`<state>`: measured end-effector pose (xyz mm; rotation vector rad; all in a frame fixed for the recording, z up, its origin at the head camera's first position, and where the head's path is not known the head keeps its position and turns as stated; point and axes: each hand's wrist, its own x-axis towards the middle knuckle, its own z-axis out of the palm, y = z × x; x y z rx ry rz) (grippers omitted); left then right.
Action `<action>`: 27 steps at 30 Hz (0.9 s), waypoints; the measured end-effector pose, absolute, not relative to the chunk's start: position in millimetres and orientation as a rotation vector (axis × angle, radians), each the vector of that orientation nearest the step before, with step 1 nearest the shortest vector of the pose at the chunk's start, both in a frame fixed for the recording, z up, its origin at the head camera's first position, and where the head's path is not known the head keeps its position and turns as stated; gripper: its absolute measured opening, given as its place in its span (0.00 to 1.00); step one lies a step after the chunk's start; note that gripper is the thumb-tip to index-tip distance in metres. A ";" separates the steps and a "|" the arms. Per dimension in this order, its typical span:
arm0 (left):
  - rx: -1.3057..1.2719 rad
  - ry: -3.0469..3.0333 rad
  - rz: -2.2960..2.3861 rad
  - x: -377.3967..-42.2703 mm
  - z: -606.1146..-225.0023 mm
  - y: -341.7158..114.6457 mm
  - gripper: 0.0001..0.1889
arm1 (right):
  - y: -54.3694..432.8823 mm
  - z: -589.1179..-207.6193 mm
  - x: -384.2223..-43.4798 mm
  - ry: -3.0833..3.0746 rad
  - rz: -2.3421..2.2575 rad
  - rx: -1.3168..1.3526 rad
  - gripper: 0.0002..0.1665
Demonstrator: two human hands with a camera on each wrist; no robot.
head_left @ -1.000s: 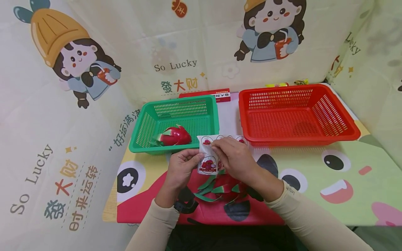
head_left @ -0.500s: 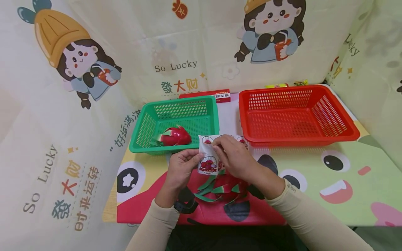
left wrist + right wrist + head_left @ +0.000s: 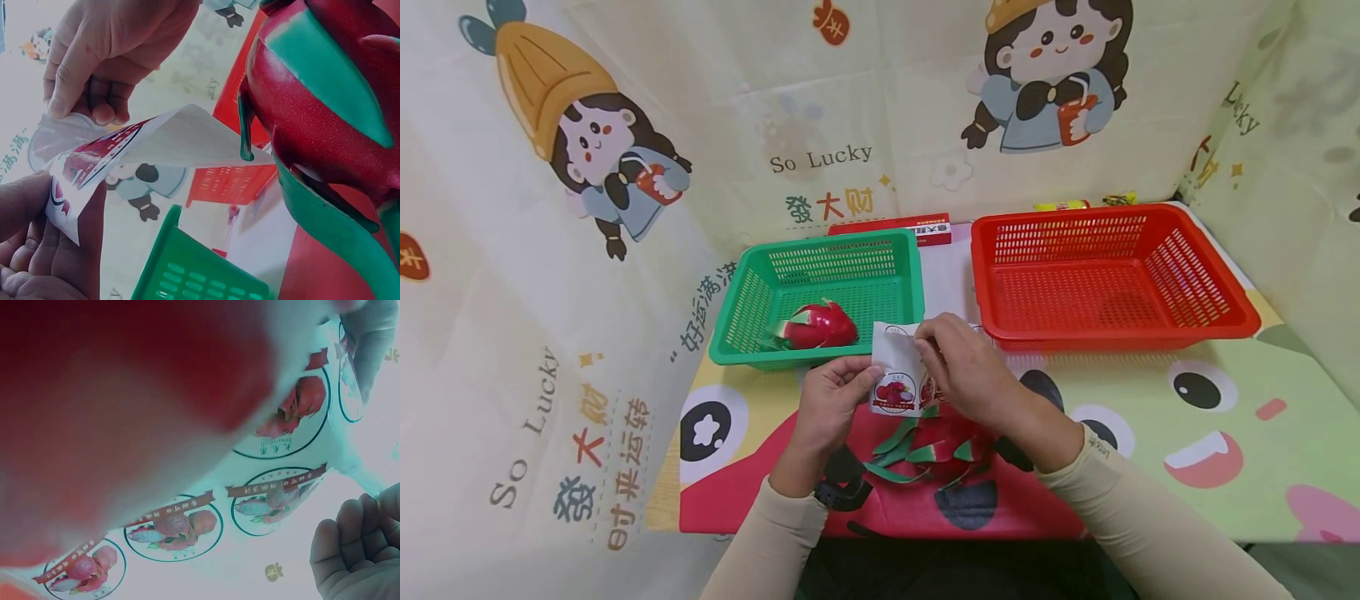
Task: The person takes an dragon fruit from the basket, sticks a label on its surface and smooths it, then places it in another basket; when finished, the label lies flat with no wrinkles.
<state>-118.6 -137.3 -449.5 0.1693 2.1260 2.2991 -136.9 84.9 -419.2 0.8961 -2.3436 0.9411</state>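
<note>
Just beyond sticker sheet (image 3: 895, 360), green basket (image 3: 850, 283), red basket (image 3: 1067, 296)

The right grip (image 3: 354, 550), fingers curled, pinches a pale lifted sticker (image 3: 364, 484). Left of this grip extends the sticker sheet (image 3: 244, 475), bearing round dragon-fruit labels (image 3: 172, 530). Above it, the left grip (image 3: 370, 353) holds the sheet's edge. To its upper left, a blurred red mass (image 3: 125, 425) partly covers the sheet.
</note>
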 end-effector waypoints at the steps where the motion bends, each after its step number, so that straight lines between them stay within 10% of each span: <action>1: 0.167 2.131 2.296 -118.5 -449.5 -137.5 0.14 | 85.3 -419.1 -137.2 -2.339 0.931 0.890 0.13; 27: 0.013 2.175 2.308 -125.6 -460.3 -145.8 0.15 | 101.3 -411.0 -146.4 -2.278 0.948 0.786 0.11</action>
